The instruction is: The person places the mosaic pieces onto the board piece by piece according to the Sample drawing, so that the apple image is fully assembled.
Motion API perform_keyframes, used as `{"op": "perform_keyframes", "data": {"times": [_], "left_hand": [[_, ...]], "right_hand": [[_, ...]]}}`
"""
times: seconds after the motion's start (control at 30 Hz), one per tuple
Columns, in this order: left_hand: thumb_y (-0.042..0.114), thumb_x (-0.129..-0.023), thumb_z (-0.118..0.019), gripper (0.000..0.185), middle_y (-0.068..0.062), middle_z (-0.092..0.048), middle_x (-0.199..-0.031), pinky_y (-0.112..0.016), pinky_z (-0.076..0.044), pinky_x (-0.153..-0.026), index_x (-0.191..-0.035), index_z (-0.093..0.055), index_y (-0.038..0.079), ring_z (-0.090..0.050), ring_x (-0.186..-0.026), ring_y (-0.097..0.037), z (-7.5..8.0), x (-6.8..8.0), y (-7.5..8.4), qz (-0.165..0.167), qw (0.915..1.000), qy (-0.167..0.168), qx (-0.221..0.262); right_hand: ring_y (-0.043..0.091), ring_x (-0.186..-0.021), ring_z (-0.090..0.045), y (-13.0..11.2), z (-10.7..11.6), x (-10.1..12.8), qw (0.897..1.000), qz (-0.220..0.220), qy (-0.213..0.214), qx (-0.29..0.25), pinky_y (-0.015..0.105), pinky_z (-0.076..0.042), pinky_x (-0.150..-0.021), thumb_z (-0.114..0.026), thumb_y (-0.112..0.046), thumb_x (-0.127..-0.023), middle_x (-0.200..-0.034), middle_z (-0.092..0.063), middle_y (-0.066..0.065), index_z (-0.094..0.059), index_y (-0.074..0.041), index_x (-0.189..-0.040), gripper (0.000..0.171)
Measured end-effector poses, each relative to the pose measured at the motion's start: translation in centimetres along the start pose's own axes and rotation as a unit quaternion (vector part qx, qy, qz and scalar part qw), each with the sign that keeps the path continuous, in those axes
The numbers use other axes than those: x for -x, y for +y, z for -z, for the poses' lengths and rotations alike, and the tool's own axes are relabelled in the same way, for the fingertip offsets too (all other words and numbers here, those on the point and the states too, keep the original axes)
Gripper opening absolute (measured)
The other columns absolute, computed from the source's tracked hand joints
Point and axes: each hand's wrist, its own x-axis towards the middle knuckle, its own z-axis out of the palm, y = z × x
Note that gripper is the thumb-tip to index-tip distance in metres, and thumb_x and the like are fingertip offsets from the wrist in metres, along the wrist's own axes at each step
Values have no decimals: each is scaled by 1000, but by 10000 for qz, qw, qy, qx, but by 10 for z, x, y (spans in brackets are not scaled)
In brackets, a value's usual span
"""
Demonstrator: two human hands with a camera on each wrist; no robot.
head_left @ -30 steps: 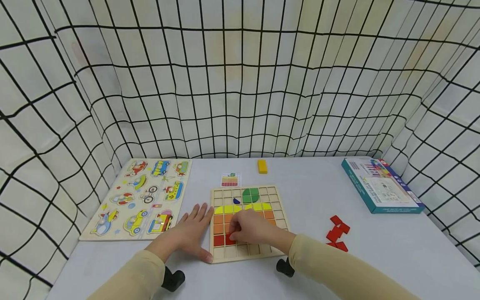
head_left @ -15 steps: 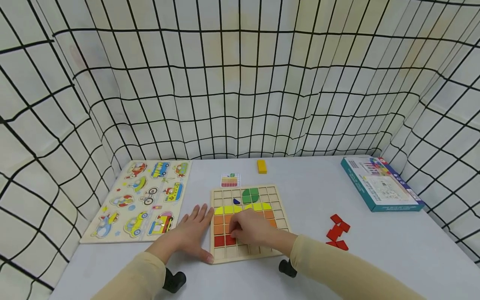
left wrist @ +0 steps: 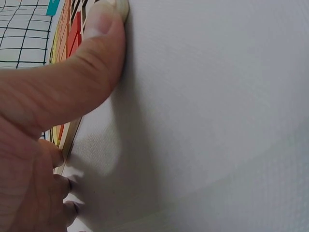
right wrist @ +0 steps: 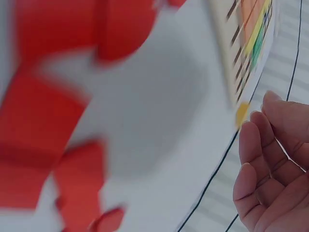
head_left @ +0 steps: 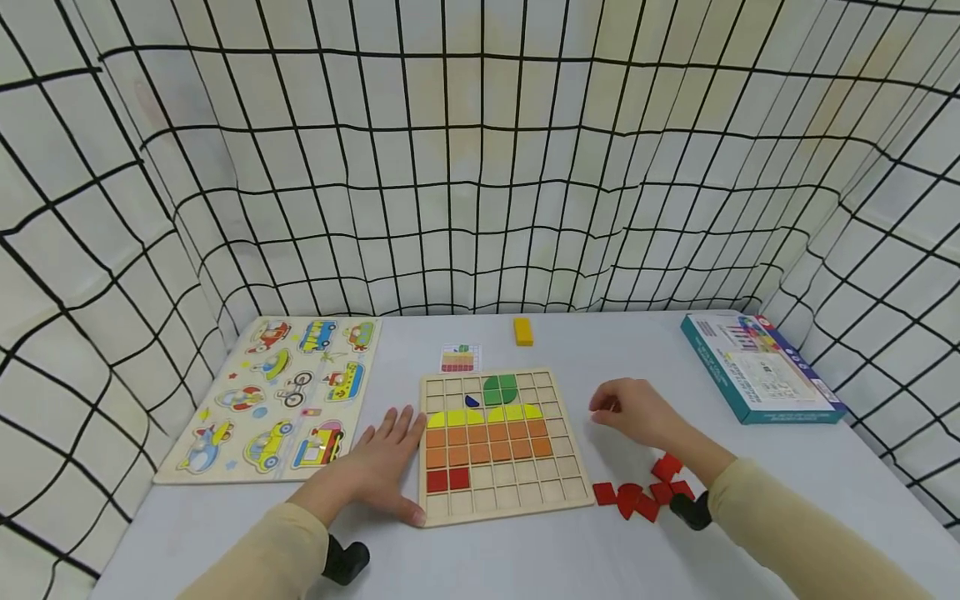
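Note:
My left hand (head_left: 375,473) lies with spread, straight fingers along the left side of a wooden grid board (head_left: 517,500). Its thumb (left wrist: 99,50) touches the board's near left corner. Two red square tiles (head_left: 447,480) sit side by side in the grid, below rows of orange tiles (head_left: 487,454) and yellow tiles (head_left: 450,418). A green leaf shape (head_left: 500,390) and a small blue piece (head_left: 472,402) fill cells near the far edge. Right of the board, my right hand (head_left: 637,411) hovers over the table, fingers loosely bent and holding nothing. Several loose red tiles (head_left: 628,498) lie below its wrist.
A pattern card (head_left: 460,358) and a yellow block (head_left: 523,332) lie behind the board. To the left is a vehicle puzzle board (head_left: 255,437); a teal-sided box (head_left: 772,375) is at the far right. Black netting on white walls surrounds the table.
My right hand has lifted off the board and moved right, uncovering the orange rows and the two red tiles. More loose red tiles now show beside the board. My left hand has stayed put.

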Motion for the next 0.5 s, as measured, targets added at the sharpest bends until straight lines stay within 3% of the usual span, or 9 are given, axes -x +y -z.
{"op": "perform_keyframes", "data": {"times": [0.23,0.5], "left_hand": [[52,-65,-92,133,-25,-8,-171,-70,-9,-124,-162,-18,1,-2,-158,-48,2,2,1,-15,10000,29,13],[53,-65,-92,133,-24,-8,-171,-70,-8,-125,-162,-18,1,-2,-158,-47,1,1,1,28,10000,-30,-3]], "right_hand": [[19,-86,-59,66,26,21,9990,-440,-30,100,30,-57,-74,-73,-12,-94,-97,-71,8,-71,-2,-110,19],[19,-82,-57,93,32,34,9915,-1127,-446,467,31,-54,-68,-79,-32,-89,-86,-67,4,-70,-1,-106,37]]}}
